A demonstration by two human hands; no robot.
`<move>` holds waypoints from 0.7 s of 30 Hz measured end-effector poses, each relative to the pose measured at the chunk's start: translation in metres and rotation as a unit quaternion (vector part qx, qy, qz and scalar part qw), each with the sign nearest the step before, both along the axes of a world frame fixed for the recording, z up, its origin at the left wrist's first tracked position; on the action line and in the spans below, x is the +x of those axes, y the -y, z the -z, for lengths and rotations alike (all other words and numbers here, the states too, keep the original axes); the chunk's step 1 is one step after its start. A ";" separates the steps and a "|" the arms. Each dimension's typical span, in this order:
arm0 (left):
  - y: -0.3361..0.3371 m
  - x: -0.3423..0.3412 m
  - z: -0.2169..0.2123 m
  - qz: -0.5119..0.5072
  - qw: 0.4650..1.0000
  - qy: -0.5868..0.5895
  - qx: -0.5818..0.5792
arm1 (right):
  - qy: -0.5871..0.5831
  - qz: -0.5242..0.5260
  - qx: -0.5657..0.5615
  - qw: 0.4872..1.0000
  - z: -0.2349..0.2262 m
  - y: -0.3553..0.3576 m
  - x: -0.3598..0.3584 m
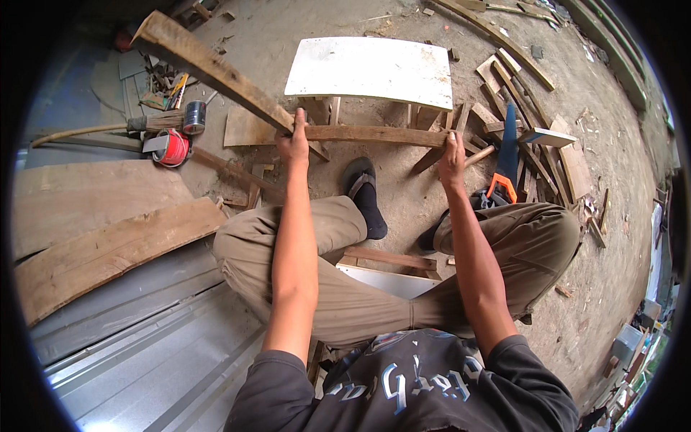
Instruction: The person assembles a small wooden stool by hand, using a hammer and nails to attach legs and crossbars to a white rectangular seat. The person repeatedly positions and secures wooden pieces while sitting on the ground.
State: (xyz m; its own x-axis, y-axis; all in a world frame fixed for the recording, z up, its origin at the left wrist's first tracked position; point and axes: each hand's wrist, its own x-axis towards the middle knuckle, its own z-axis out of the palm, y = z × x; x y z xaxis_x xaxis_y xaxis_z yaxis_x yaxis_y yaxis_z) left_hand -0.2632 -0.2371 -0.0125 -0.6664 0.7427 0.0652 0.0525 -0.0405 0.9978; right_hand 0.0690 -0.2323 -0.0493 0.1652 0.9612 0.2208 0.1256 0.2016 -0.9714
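- Wooden slat (pixel 374 135) lies level across the middle of the scene, just on the near side of a white board (pixel 371 70) that rests on a low timber frame.
- Left hand (pixel 293 140) is clamped on the slat's left end, fingers curled over the top; at this same spot a long rough plank (pixel 209 68) meets the slat, running up and away to the far left, and the hand touches both.
- Right hand (pixel 452 160) presses on the slat's right end with the fingers bent over the far edge, closed on the wood.
- Handsaw (pixel 506 155) with a blue blade and an orange handle lies on the ground just right of the right hand, among loose offcuts (pixel 504 86).
- Red tape measure (pixel 171 147) sits on the ground to the left, with a small dark cylindrical can (pixel 194 117) touching or nearly touching it on the far side; the can's label is too small to make out.
- Two wide weathered boards (pixel 108 245) lie flat at the near left, beside sheets of corrugated grey metal (pixel 144 345).
- Person squats with knees spread in tan trousers, one foot in a dark sandal (pixel 360 180) and sock below the slat.
- Ground (pixel 302 29) is bare packed dirt, littered with wood scraps and long curved strips (pixel 497 39) at the far right; the setting looks like an open-air work yard.
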 end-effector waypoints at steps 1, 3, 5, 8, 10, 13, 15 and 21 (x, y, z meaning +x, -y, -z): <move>-0.002 -0.004 0.004 0.032 0.999 -0.027 -0.018 | 0.030 -0.008 0.022 0.999 0.001 -0.005 0.007; -0.002 -0.004 0.007 0.033 0.999 0.017 0.020 | 0.028 -0.008 0.012 0.999 0.004 0.001 0.004; -0.006 -0.004 0.005 0.025 0.997 0.047 0.054 | 0.011 -0.003 0.015 1.000 0.000 0.002 -0.005; -0.006 -0.013 0.009 0.032 0.997 0.038 0.059 | 0.007 -0.019 -0.002 1.000 0.006 0.002 -0.004; -0.006 -0.012 0.008 0.022 0.998 0.028 0.054 | 0.008 -0.022 -0.012 1.000 0.004 0.002 -0.004; -0.008 -0.010 0.009 -0.001 0.999 0.021 0.041 | 0.012 -0.021 -0.011 1.000 0.003 0.001 -0.004; -0.012 -0.011 0.008 -0.015 0.999 0.022 0.030 | 0.035 -0.006 0.013 0.999 0.004 0.003 -0.006; -0.010 -0.009 0.006 -0.015 1.000 -0.014 -0.008 | 0.030 0.022 0.024 0.999 0.010 0.006 -0.008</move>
State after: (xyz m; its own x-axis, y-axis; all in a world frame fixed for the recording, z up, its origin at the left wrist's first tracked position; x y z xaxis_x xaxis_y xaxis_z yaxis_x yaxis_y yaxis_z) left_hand -0.2718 -0.2267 -0.0180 -0.6864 0.7237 0.0715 0.0809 -0.0217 0.9965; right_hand 0.0606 -0.2378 -0.0589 0.1911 0.9416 0.2774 0.1935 0.2409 -0.9511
